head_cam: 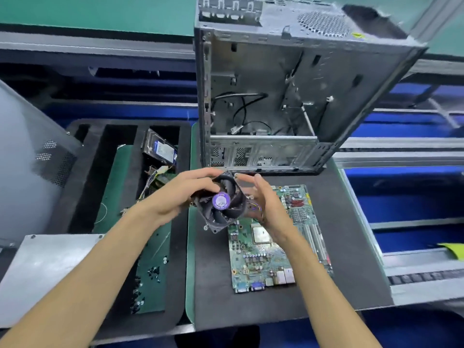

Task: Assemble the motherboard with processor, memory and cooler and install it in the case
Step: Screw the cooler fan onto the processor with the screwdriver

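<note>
Cooler (222, 200) is sitting between both my hands, lifted off the mat, fan face with its purple hub label tilting up toward me. My left hand (175, 197) is gripping it from the left side, thumb lying across the fan frame near the hub, fingers curling over the far top edge. My right hand (263, 204) is cupping the right side, fingers fairly straight and loosely spread, fingertips (257, 177) reaching up past the cooler's far corner; palm contact is hidden, so I cannot tell how firmly it is holding. Cooler is hovering over the near-left part of the motherboard (276, 249), just above the processor (261, 234), not touching either. Motherboard is lying flat on the black mat (351, 247), toward its middle. Case (276, 96) is standing open at the mat's far edge. Left of the mat, the foam tray (120, 197) is carrying a hard drive (160, 149) in its far right corner and loose screws (148, 277) nearer me.
</note>
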The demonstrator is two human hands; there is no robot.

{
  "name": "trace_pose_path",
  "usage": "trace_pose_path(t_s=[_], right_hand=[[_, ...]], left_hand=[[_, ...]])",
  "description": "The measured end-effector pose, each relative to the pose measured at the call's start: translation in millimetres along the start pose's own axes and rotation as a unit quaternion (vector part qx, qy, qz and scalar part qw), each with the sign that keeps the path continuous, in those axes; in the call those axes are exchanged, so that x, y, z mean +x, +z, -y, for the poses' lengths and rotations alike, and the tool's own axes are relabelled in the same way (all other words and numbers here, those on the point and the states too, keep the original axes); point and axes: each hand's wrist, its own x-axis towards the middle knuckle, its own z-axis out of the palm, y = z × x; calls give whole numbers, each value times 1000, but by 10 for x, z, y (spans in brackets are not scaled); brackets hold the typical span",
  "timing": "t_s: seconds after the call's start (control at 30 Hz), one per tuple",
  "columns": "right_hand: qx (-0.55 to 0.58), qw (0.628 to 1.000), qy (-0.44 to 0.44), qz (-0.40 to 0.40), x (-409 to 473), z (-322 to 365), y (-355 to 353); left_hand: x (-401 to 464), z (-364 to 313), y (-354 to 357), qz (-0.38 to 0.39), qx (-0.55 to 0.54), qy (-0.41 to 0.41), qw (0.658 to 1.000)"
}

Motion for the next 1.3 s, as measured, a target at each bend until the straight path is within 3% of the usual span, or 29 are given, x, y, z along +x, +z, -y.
trace_pose_path(t_s=[0.07,0.2,0.43,0.57,0.7,0.87,1.03,1.1,1.2,1.3], right_hand=[[49,996,65,23,-49,35,-94],[60,990,80,96,-152,22,-254],[114,987,86,78,-205,-70,-427],[183,979,76,38,-182,-107,-488],[260,964,49,13,-161,-135,-488],[334,941,27,-52,-135,-167,-471],[349,935,10,-69,-151,-159,-480],[341,937,18,-76,-153,-143,-573],[273,954,35,-120,-131,-161,-805],[207,968,49,-130,-149,-199,-987]], left_hand=[[37,13,101,16,4,-7,1000],[106,5,279,53,54,6,997],[192,-38,520,49,90,31,994],[259,-69,637,-27,139,69,987],[360,-35,744,-151,248,60,955],[415,51,984,-169,287,39,942],[464,115,1146,-198,359,104,906],[496,116,1097,-200,345,119,910],[510,60,967,-164,323,140,921],[504,10,909,-106,383,170,902]])
